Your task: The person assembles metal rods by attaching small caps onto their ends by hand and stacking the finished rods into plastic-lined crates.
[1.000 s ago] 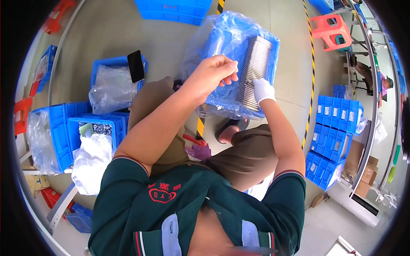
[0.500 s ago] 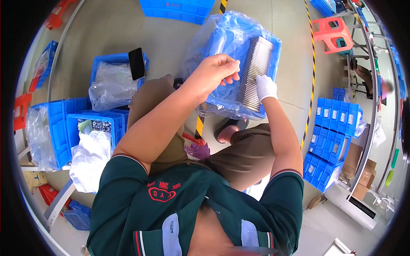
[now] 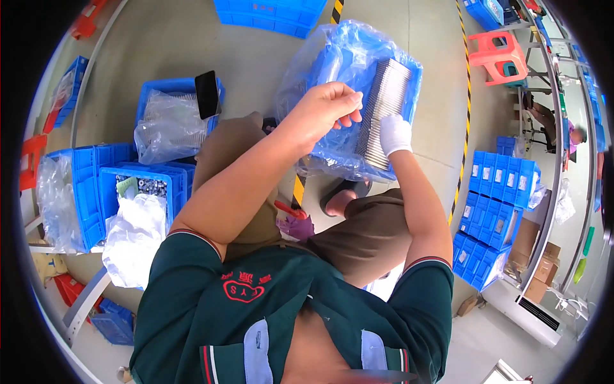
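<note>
My bare left hand (image 3: 331, 107) hovers over the left part of a plastic-lined blue crate (image 3: 416, 86). Its fingers are curled, thumb against forefinger; whatever they pinch, if anything, is too small to make out. In the crate's right half runs a long, tight row of thin silvery metal pieces (image 3: 389, 80). My right hand (image 3: 396, 134), in a white glove, lies at the right side of this row near its lower end. Its fingertips touch or nearly touch the pieces, but their grip is hidden. Crumpled clear plastic film (image 3: 297, 77) hangs over the crate's left side.
Left of my knee, a black phone (image 3: 206, 95) rests on a blue crate (image 3: 153, 86) holding plastic-covered pieces. Nearer, a blue bin (image 3: 176, 185) contains small metal parts and white plastic. Blue crates (image 3: 489, 221) are stacked at right, below a red stool (image 3: 499, 59).
My gloved right hand has shifted slightly left and down, more over the edge of the row. The left hand keeps nearly the same place and curled shape.
</note>
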